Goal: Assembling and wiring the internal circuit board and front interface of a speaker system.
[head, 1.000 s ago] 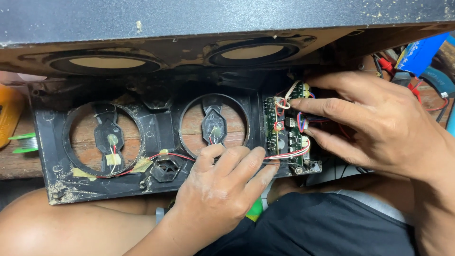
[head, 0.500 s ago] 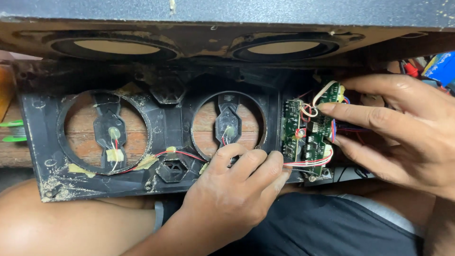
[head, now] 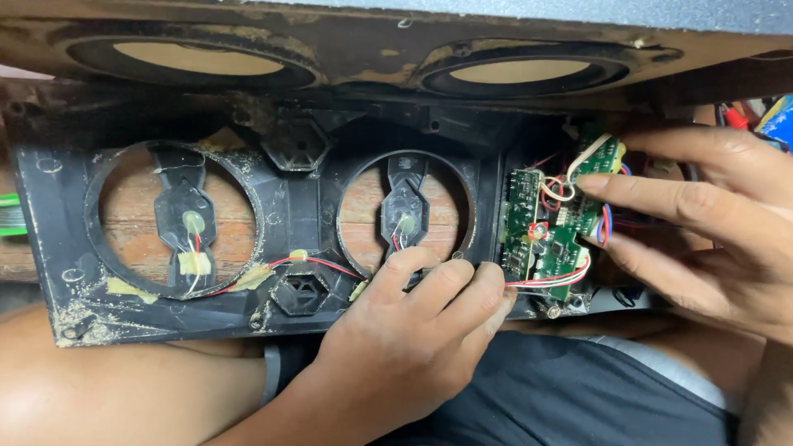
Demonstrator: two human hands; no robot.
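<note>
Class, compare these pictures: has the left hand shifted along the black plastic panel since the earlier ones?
No. The left hand stays on the black panel's lower edge, below the right round opening.

A green circuit board (head: 552, 227) with red and white wires (head: 545, 283) sits in a black plastic panel (head: 289, 206).

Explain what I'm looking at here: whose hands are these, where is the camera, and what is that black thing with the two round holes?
The camera sits on a person's head and looks down at their own two bare hands; there is no machine. Across their lap lies a black plastic panel with two round openings and thin red and white wires taped along it. The left hand presses on the panel's lower edge, holding nothing that shows. The right hand touches a green circuit board at the panel's right end with its fingertips. Above is a worn wooden board with two more round holes.
</note>
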